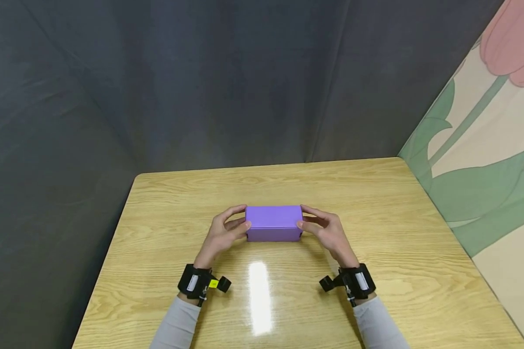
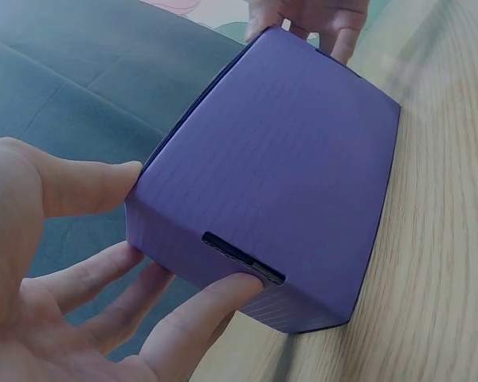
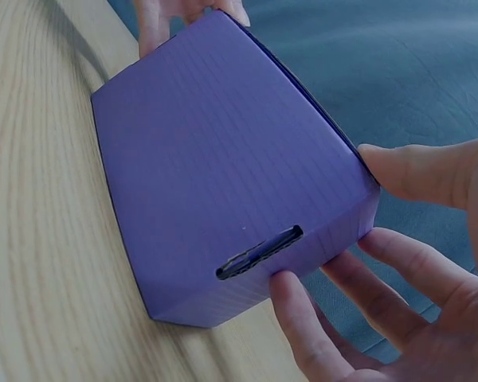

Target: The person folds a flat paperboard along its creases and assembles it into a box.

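Note:
A closed purple cardboard box (image 1: 273, 223) sits on the table between my two hands, its long side towards me. My left hand (image 1: 224, 232) holds its left end, the thumb at the top front edge and the other fingers spread along the end wall. At the opposite end my right hand (image 1: 327, 231) grips in mirror fashion. The left wrist view shows a dark slot (image 2: 243, 259) at the box's corner, with a fingertip right beside it. A similar slot (image 3: 259, 252) appears in the right wrist view, close to a right fingertip.
The light wood table (image 1: 179, 198) reaches back to a dark grey curtain (image 1: 244, 87). On the right stands a flower-patterned panel (image 1: 484, 160). Each wrist wears a black camera band, the left one (image 1: 196, 281) and the right one (image 1: 357, 282). A light reflection shines on the tabletop before the box.

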`<state>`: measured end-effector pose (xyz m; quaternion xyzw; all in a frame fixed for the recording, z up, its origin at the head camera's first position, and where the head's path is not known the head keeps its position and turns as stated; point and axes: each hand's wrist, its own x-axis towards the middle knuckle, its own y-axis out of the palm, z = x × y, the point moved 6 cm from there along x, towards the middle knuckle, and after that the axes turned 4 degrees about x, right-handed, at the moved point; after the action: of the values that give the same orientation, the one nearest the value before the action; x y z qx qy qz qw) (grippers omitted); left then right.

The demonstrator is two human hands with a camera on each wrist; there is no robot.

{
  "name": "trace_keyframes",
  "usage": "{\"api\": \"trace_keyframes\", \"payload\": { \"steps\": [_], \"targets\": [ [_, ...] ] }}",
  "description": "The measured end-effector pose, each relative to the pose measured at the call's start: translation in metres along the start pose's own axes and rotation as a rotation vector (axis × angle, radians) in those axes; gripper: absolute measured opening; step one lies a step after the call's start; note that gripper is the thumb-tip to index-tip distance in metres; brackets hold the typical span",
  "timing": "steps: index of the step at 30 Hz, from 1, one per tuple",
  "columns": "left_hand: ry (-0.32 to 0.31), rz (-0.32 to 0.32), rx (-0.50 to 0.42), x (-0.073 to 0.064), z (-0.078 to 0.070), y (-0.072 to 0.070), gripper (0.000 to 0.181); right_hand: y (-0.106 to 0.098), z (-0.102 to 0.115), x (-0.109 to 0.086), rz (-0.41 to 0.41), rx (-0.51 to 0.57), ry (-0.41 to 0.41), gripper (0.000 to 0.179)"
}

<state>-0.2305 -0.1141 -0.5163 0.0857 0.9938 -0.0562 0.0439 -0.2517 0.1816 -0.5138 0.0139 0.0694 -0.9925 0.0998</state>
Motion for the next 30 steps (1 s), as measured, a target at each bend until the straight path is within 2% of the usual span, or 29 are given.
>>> {"api": "trace_keyframes", "payload": {
  "steps": [6,9,13,19,22,25,30],
  "targets": [
    [0.025,-0.001,0.010,0.004,-0.005,0.001,0.058,-0.004,0.003,0.002,-0.003,-0.009,-0.031,0.056],
    [0.012,0.004,0.003,0.004,-0.005,0.000,0.058,-0.004,0.003,0.003,0.020,0.008,-0.025,0.057],
    [-0.034,0.014,0.017,0.003,-0.003,0.001,0.058,-0.002,-0.004,0.001,0.078,0.036,0.036,0.062],
    [-0.134,0.019,0.044,0.000,0.009,0.004,0.064,0.007,-0.017,-0.007,0.190,0.106,0.162,0.073],
    [-0.158,0.036,0.052,0.000,0.014,0.006,0.068,0.012,-0.021,-0.009,0.229,0.134,0.190,0.075],
    [-0.153,0.042,0.054,0.000,0.015,0.006,0.069,0.015,-0.022,-0.008,0.236,0.152,0.200,0.076],
    [-0.121,0.026,0.007,0.003,0.014,0.004,0.064,0.015,-0.018,-0.003,0.227,0.179,0.209,0.077]
  ]
}}
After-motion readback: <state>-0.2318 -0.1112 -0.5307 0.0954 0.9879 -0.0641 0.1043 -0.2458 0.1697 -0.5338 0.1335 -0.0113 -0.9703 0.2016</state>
